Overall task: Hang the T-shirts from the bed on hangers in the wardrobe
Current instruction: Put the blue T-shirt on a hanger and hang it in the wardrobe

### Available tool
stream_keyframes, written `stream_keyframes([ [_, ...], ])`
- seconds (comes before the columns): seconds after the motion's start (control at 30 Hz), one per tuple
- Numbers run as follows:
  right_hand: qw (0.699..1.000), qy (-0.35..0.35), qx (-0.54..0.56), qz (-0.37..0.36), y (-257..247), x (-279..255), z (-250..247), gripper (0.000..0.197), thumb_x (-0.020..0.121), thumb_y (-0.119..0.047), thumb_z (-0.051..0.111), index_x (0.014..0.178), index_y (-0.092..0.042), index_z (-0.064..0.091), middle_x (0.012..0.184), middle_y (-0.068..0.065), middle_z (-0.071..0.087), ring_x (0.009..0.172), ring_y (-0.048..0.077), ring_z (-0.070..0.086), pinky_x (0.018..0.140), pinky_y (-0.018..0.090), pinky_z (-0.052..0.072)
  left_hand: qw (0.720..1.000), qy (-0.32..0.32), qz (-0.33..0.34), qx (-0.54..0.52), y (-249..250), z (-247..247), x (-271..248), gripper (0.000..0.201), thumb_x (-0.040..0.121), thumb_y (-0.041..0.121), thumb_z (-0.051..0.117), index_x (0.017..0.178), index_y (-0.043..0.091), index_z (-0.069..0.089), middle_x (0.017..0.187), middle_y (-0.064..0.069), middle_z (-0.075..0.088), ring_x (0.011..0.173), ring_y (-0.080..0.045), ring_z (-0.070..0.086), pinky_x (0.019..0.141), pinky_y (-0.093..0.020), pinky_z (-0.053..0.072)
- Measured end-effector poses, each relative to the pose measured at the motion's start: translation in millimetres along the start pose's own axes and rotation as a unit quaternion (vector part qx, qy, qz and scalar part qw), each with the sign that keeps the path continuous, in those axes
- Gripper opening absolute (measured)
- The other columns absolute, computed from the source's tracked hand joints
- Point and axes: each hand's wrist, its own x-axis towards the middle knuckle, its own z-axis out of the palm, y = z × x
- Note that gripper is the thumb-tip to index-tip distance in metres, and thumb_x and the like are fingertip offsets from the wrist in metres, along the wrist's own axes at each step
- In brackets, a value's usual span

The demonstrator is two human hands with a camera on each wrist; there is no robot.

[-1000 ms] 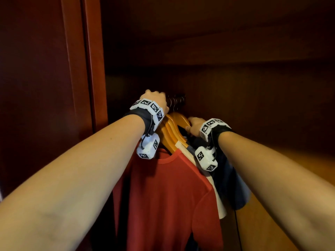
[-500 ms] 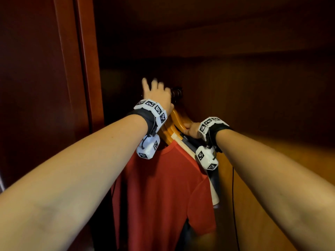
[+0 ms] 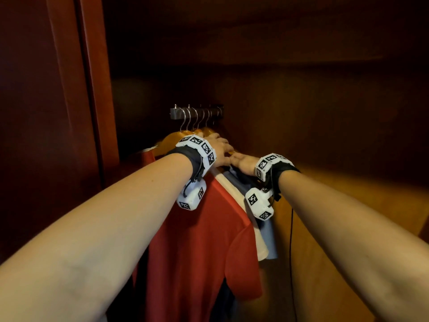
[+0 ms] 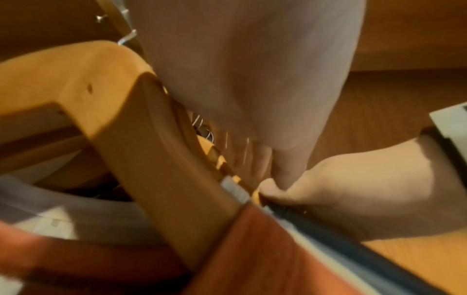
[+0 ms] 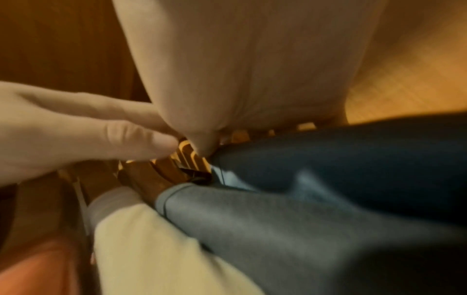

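The left hand (image 3: 219, 148) is lowered from the rail (image 3: 196, 112), where its fingers were spread half a second ago, and is now laid on the wooden hangers (image 3: 173, 139) beside the right hand (image 3: 243, 162). The metal hooks (image 3: 185, 119), hidden behind the left hand before, are now exposed above it.

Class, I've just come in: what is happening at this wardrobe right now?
A person reaches both arms into the wardrobe. The left hand rests on the wooden hangers, and the right hand touches them beside the dark blue T-shirt. The red T-shirt, a cream one and a blue-grey one already hang from the rail.
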Motion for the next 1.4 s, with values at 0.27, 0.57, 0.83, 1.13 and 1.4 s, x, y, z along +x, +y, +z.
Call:
stream_keyframes([
  [0.27, 0.993, 0.093, 0.033, 0.063, 8, 6, 2, 0.014, 0.104, -0.036, 0.044, 0.106, -0.022, 0.044, 0.087, 0.005, 0.056, 0.074, 0.022, 0.052, 0.061, 0.033, 0.037, 0.997, -0.037, 0.0, 0.066, -2, 2, -5, 0.058, 0.093, 0.052, 0.048, 0.149, 0.043, 0.037, 0.161, 0.01, 0.029, 0.15, -0.022, 0.014, 0.11, -0.058, 0.017],
  [0.57, 0.989, 0.102, -0.062, 0.084, -3, 1, -3, 0.027, 0.09, -0.014, 0.059, 0.117, -0.017, 0.053, 0.099, 0.01, 0.062, 0.091, 0.031, 0.065, 0.075, 0.038, 0.054, 0.991, -0.07, -0.012, 0.112, -5, 7, -8, 0.051, 0.093, 0.05, 0.048, 0.143, 0.038, 0.047, 0.159, 0.008, 0.03, 0.15, -0.022, 0.011, 0.114, -0.058, 0.015],
  [0.83, 0.988, 0.112, -0.065, 0.078, -19, 13, 1, 0.032, 0.092, -0.014, 0.054, 0.123, -0.021, 0.051, 0.103, 0.011, 0.065, 0.091, 0.031, 0.066, 0.084, 0.043, 0.057, 0.979, -0.083, -0.024, 0.183, 2, 8, -8, 0.06, 0.097, 0.054, 0.044, 0.153, 0.038, 0.032, 0.163, 0.006, 0.021, 0.151, -0.024, 0.007, 0.113, -0.059, 0.017],
  [1.13, 0.971, 0.177, -0.135, 0.085, -15, 13, -7, 0.029, 0.1, -0.039, 0.047, 0.119, -0.017, 0.052, 0.107, 0.013, 0.066, 0.094, 0.035, 0.064, 0.081, 0.042, 0.052, 0.986, -0.083, -0.012, 0.146, 3, 2, -10, 0.062, 0.096, 0.053, 0.046, 0.153, 0.034, 0.032, 0.163, 0.005, 0.021, 0.152, -0.025, 0.006, 0.115, -0.063, 0.013],
  [1.4, 0.948, 0.265, -0.126, 0.119, 0, -16, -32, 0.049, 0.099, -0.056, 0.043, 0.118, -0.015, 0.059, 0.116, 0.015, 0.065, 0.107, 0.036, 0.062, 0.085, 0.041, 0.048, 0.995, -0.056, -0.009, 0.087, 1, 8, -2, 0.061, 0.094, 0.054, 0.047, 0.152, 0.037, 0.035, 0.164, 0.007, 0.02, 0.153, -0.023, 0.005, 0.114, -0.062, 0.01],
])
